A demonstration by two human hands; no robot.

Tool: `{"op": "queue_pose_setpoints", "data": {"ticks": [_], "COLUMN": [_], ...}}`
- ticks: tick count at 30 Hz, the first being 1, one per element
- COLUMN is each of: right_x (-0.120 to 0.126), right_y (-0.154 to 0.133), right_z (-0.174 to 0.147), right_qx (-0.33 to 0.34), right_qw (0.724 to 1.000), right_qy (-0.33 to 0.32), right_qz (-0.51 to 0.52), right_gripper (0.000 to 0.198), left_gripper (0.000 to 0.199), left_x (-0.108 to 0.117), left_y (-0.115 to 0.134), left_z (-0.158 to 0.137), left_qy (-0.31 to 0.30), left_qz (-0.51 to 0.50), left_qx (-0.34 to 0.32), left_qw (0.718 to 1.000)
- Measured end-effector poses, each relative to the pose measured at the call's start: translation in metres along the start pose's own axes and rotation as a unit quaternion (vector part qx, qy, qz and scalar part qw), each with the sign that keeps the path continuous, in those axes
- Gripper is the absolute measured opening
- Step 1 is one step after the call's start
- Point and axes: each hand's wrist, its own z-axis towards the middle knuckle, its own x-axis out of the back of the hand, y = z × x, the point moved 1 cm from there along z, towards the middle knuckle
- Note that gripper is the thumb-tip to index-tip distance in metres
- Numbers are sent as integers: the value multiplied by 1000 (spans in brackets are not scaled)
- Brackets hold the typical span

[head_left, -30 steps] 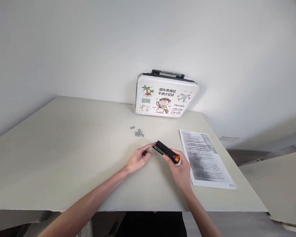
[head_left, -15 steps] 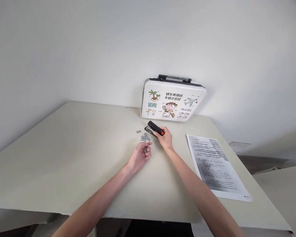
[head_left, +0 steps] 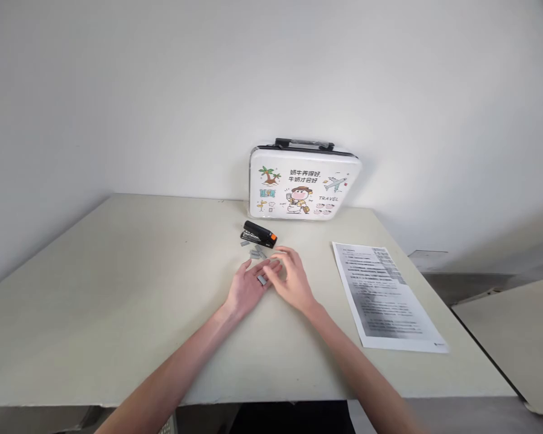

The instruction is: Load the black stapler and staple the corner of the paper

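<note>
My left hand (head_left: 248, 286) lies palm up with its fingers stretched out, and a small strip of staples (head_left: 262, 279) rests at the base of the fingers. Close beside it, my right hand (head_left: 294, 278) is curved and open, thumb and fingers apart, reaching toward the left fingers; nothing shows in its grasp. Just beyond both hands a black stapler (head_left: 259, 234) with an orange end sits on the table. Several loose strips of staples (head_left: 255, 254) lie between the stapler and my left fingertips.
A white carrying case (head_left: 301, 187) with cartoon prints and a black handle leans against the wall at the back of the table (head_left: 131, 289). To the right lies a printed sheet of paper (head_left: 384, 295). The table's front edge runs beneath my forearms.
My right hand has let go of the stapler, which stands on the table, and has come to my left hand. The left hand has turned palm up and opened, showing the staple strip.
</note>
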Motion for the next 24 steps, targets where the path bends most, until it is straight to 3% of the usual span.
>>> {"op": "queue_pose_setpoints", "data": {"ticks": [3, 7, 10, 12, 15, 18, 20, 22, 24], "right_x": [5, 10, 33, 65, 137, 222, 269, 301, 318], "right_y": [-7, -13, -8, 11, 67, 136, 173, 197, 211], "right_z": [-22, -36, -40, -43, -50, -61, -71, -78, -84], "right_qx": [0, 1, 14, -4, -67, -153, -207, -236, -258], "right_qw": [997, 994, 993, 992, 981, 946, 915, 901, 892], "right_qy": [-42, -46, -37, -14, 42, 87, 83, 71, 44], "right_qz": [-66, -99, -108, -122, -175, -274, -337, -357, -368], "right_gripper": [28, 7, 11, 14, 23, 34, 37, 38, 37], "left_gripper": [46, 46, 44, 45, 44, 42, 40, 37, 35], "left_x": [0, -2, -6, -10, -15, -17, -18, -18, -18], "left_y": [-5, -12, -15, -15, -12, -9, -9, -9, -10], "left_z": [1, 2, 1, -1, -4, -4, -4, -3, -3], "left_qy": [-41, -87, -92, -97, -88, -66, -61, -62, -63], "left_qz": [29, 94, 140, 161, 189, 208, 216, 218, 218], "left_qx": [26, 59, 62, 63, 62, 59, 58, 54, 51], "left_qw": [998, 990, 984, 980, 976, 974, 973, 972, 973]}}
